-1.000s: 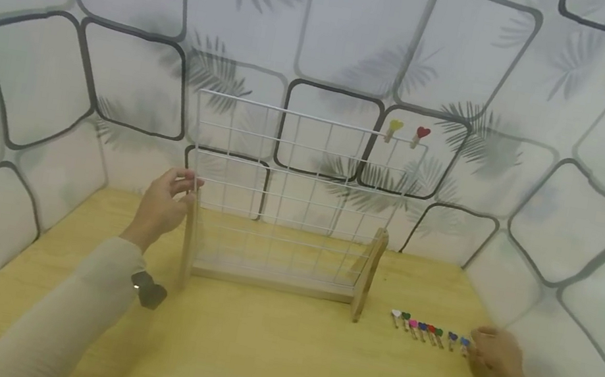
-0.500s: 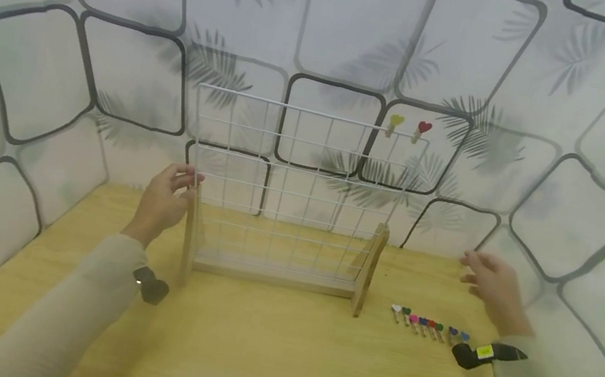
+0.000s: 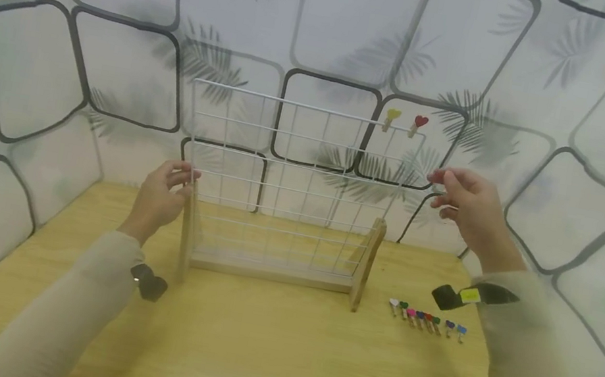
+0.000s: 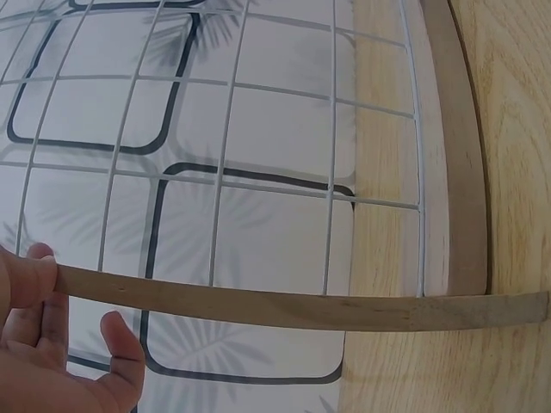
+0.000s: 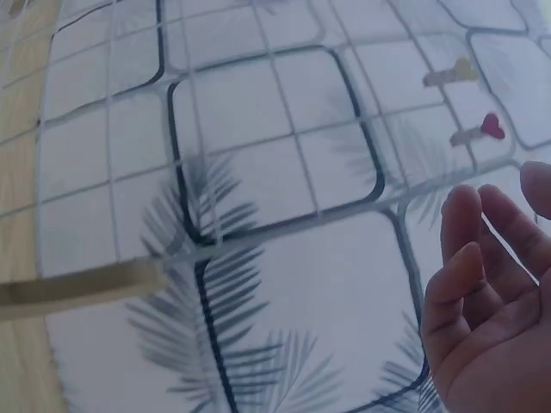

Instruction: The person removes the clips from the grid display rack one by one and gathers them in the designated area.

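A white wire grid rack [image 3: 282,188] stands upright in a wooden base [image 3: 270,274]. Its left edge is held by my left hand [image 3: 160,195], near the top of the wooden side post [image 4: 258,303]. Two small clothespins, one with a yellow heart [image 3: 392,115] and one with a red heart [image 3: 420,123], are clipped on the top wire at the right. Below them and to their right, my right hand [image 3: 476,207] is raised beside the rack's right edge, apart from it. Its fingers [image 5: 461,206] are bent; whether a small thing lies between thumb and forefinger cannot be seen.
Several heart clothespins, such as a pink-heart one [image 3: 411,313], lie in a row on the wooden table [image 3: 252,347] right of the base. Patterned white walls rise behind the table and along its sides.
My right hand has risen from the right end of the clothespin row and moved up and left to the rack's right side. My left hand stays at the rack's left edge.
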The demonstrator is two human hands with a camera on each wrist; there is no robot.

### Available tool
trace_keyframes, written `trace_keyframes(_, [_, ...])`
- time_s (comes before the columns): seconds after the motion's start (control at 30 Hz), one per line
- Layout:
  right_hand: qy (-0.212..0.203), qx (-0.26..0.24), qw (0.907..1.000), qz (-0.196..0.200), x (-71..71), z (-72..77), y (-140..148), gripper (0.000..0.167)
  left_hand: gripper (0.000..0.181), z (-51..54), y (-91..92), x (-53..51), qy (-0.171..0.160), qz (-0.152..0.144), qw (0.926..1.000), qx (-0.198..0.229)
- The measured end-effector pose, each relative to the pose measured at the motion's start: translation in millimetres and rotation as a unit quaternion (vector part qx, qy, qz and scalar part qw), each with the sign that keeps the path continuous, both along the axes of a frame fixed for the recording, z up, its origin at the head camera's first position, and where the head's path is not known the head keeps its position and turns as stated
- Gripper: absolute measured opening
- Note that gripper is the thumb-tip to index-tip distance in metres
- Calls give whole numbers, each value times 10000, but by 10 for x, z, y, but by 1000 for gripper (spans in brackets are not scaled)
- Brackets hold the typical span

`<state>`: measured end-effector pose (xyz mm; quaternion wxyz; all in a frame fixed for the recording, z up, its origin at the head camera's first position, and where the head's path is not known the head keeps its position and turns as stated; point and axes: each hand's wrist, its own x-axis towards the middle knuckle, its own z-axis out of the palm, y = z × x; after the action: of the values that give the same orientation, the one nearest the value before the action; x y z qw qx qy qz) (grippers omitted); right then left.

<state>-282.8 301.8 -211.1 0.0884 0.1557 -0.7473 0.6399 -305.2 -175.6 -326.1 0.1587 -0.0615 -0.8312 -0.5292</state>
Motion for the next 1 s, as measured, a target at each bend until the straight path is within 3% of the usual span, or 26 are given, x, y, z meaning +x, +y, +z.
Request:
trace_keyframes(0.17, [207, -328, 9982, 458, -21, 339, -352, 25, 38, 5, -26, -30, 75, -31, 10000, 45])
trace_keyframes(0.33, [191, -276, 9981, 515, -94, 587, -612, 33, 37, 28, -58, -37, 161, -3, 9999, 12])
trace_keyframes(0.47, [212, -44, 9995, 244, -172, 684, -718, 32, 38, 14, -42, -14, 60, -62, 10000, -6])
trace_keyframes(0.6, [286, 716, 9968, -231, -257, 755, -785, 33, 38, -17, -20, -2, 129, -109, 9999, -9])
trace_keyframes(0.73, [263, 1720, 9834, -509, -336, 843, -815, 40, 38, -28, 2, 6, 141, -12, 9999, -73])
trace_keyframes(0.9, [251, 2978, 9511, -775, -383, 923, -776, 42, 37, -10, 40, 12, 176, -33, 9997, -178])
trace_keyframes(1.0, [265, 3350, 9380, -848, -402, 982, -775, 44, 37, 35, 46, -1, 340, -55, 9992, -217])
